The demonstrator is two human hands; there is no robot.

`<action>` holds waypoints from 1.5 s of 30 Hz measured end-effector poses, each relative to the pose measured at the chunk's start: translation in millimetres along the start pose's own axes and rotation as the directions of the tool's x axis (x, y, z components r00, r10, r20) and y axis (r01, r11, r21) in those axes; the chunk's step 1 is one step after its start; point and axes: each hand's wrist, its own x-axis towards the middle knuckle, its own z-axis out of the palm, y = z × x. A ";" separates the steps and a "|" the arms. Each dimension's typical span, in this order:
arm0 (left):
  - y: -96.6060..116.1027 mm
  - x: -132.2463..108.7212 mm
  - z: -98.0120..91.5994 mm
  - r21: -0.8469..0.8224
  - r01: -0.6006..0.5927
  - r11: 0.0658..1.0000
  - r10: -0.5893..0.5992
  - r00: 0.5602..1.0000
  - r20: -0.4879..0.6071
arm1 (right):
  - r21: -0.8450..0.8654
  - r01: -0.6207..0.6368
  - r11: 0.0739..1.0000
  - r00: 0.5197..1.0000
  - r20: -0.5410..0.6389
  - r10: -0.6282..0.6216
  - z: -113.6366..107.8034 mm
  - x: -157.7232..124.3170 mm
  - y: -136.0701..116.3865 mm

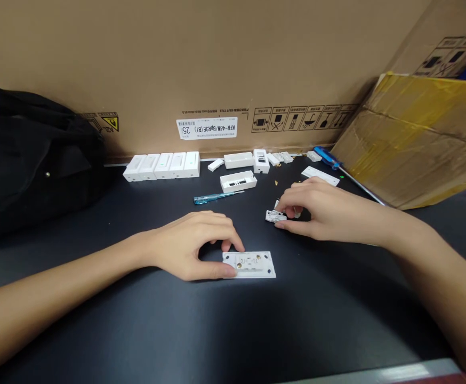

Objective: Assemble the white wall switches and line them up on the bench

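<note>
My left hand [195, 242] rests on the dark table, its thumb and fingertips pinching the left end of a flat white plastic plate [252, 265] with brass contacts. My right hand [324, 210] is closed around a small white plastic part [275, 216], held just above the table to the right of the plate. Both forearms reach in from the lower corners.
A row of white switch modules [163, 166] and loose white housings [238, 182] lie along the cardboard wall. A small blue screwdriver [213, 198] lies mid-table, a larger blue-handled one [329, 158] by the taped cardboard box [420, 138]. A black bag [29, 154] sits at left.
</note>
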 end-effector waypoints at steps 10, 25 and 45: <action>0.4 -1.5 7.4 -0.005 0.028 1.000 -0.028 0.999 -0.043 | -0.018 -0.067 0.998 0.994 -0.086 0.065 -1.2 2.8 0.0; 4.2 0.4 16.1 0.068 0.008 0.998 0.000 0.994 -0.110 | -0.098 -0.341 0.935 0.925 -0.214 0.315 -1.6 -2.4 34.0; -31.4 13.1 2.0 0.445 0.464 0.766 -0.263 0.858 -0.442 | -0.061 -0.230 0.971 0.911 -0.365 0.193 10.2 4.6 31.1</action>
